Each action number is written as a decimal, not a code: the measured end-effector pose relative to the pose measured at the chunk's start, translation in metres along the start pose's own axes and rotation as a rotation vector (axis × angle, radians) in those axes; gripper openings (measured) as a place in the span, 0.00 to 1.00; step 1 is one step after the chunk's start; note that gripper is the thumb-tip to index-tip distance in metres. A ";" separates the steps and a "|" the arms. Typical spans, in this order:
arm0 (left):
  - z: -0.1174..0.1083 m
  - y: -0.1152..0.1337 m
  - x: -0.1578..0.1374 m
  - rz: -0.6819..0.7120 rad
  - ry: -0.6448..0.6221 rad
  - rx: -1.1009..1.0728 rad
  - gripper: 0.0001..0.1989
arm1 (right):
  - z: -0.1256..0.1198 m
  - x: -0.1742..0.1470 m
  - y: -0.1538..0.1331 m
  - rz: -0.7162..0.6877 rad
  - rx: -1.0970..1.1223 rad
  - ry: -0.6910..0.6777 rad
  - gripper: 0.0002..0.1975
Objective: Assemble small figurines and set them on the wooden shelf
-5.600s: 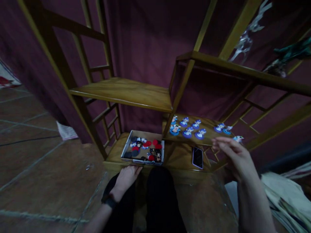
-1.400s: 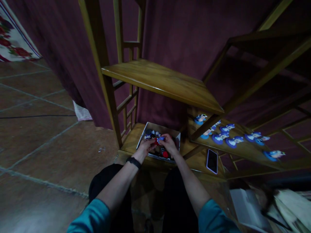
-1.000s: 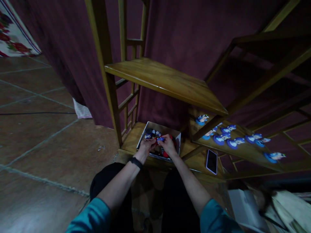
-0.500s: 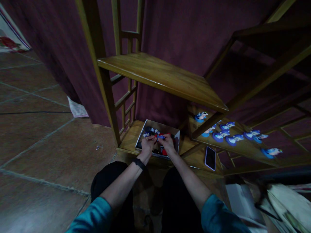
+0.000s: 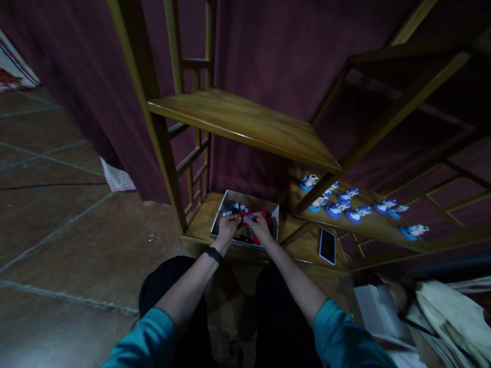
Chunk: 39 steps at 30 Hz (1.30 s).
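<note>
A shallow white-edged cardboard box (image 5: 276, 225) sits on the lowest wooden shelf, holding small dark, blue-white and red items (image 5: 235, 207). Over the box, my left hand (image 5: 229, 225) and my right hand (image 5: 260, 227) meet with fingers pinched together. Between their fingertips is a small blue and red piece (image 5: 248, 217); its exact kind is too small and dark to tell. A dark band (image 5: 214, 254) circles my left wrist.
Several small figurines on round blue or purple bases, such as one figurine (image 5: 358, 214), stand on the right-hand shelf. A phone (image 5: 327, 246) lies right of the box. An upper wooden shelf (image 5: 245, 120) overhangs it. White cloth and bags (image 5: 452, 312) lie lower right.
The view has shifted slightly, so the shelf and figurines appear farther left. Both hands stay together over the box, still pinching the small blue and red piece.
</note>
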State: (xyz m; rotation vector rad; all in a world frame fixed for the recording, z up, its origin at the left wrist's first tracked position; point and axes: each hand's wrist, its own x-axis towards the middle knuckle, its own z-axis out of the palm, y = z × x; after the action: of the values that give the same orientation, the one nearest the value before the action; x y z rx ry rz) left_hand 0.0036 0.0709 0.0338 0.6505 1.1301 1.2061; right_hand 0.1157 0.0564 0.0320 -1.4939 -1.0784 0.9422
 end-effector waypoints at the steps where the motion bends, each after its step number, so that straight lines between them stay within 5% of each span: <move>1: -0.001 0.002 0.000 -0.019 -0.001 -0.005 0.08 | -0.002 -0.001 -0.002 0.030 0.021 -0.025 0.16; 10: -0.004 0.009 -0.006 -0.197 -0.036 -0.058 0.09 | -0.030 -0.005 -0.012 -0.163 -0.132 -0.289 0.17; 18: -0.001 0.006 -0.008 -0.261 -0.147 -0.077 0.09 | -0.036 0.005 0.003 -0.164 -0.187 -0.211 0.12; 39: -0.007 -0.007 -0.010 -0.228 -0.064 -0.115 0.10 | -0.026 -0.001 0.007 -0.072 -0.216 -0.108 0.06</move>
State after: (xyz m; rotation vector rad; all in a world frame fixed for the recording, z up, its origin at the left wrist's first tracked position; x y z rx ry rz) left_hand 0.0006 0.0580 0.0284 0.4570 1.0429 1.0394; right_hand 0.1410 0.0476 0.0295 -1.5803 -1.3384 0.8860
